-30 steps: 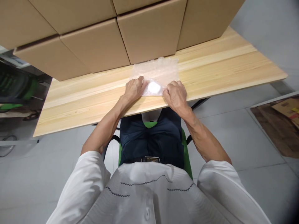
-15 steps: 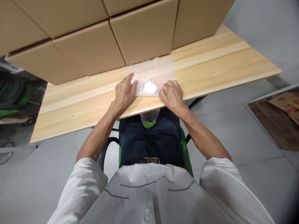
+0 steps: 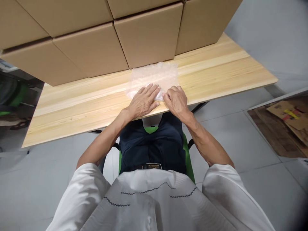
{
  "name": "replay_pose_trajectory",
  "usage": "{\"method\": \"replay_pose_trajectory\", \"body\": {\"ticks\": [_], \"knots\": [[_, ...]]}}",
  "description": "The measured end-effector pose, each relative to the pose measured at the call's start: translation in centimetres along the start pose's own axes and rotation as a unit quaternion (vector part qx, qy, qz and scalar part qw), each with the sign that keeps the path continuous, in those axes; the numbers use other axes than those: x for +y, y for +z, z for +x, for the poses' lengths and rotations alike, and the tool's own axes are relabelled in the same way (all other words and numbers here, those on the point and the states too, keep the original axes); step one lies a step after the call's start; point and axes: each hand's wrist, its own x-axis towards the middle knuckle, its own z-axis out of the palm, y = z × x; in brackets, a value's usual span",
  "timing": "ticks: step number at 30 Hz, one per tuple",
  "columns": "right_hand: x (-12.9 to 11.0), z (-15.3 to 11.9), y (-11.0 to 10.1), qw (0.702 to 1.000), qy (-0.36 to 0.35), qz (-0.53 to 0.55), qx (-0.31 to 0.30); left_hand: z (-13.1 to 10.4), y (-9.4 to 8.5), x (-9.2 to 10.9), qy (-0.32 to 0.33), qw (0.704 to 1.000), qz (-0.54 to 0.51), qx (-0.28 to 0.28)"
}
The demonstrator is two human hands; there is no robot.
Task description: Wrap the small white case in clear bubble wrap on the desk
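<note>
A translucent sheet of bubble wrap [image 3: 154, 73] lies on the wooden table [image 3: 79, 107] near its front edge. A small white object [image 3: 159, 95] is partly visible at the sheet's near side; its kind is hidden by the plastic and my fingers. My left hand [image 3: 144, 101] lies flat over it, fingers stretched out and palm down. To the right, my right hand [image 3: 176, 98] has its fingers curled, thumb pressed at the near right corner of the wrap. Both hands almost meet over the near edge of the sheet.
Large cardboard boxes [image 3: 149, 35] stand stacked along the back of the table, close behind the wrap. The table's front edge is just above my lap. On the floor at right lies a flattened carton [image 3: 290, 115]. A green chair [image 3: 190, 160] is beneath me.
My left hand has moved right, from the wrap's left edge onto the white object, and flattened over it. My right hand stays curled at the right corner. The view has shifted slightly.
</note>
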Motion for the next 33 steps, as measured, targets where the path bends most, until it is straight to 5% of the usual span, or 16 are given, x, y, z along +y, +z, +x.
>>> {"method": "replay_pose_trajectory", "body": {"ticks": [17, 21, 26, 33], "knots": [[5.0, -2.9, -2.6, 0.996, 0.01, 0.01, 0.091, 1.0, -1.5, 1.1, -0.036, 0.999, 0.009, -0.032], [4.4, -3.6, -4.0, 0.99, -0.024, 0.031, 0.135, 1.1, -1.5, 1.1, -0.04, 0.999, -0.004, -0.03], [0.3, -3.1, -3.7, 0.99, -0.121, 0.034, 0.062, 0.9, -1.1, 0.6, -0.029, 0.999, 0.001, -0.019], [-2.4, -1.0, -2.7, 0.991, -0.12, -0.008, -0.054, 1.0, -0.2, 0.0, -0.012, 1.0, -0.022, 0.018]]}}
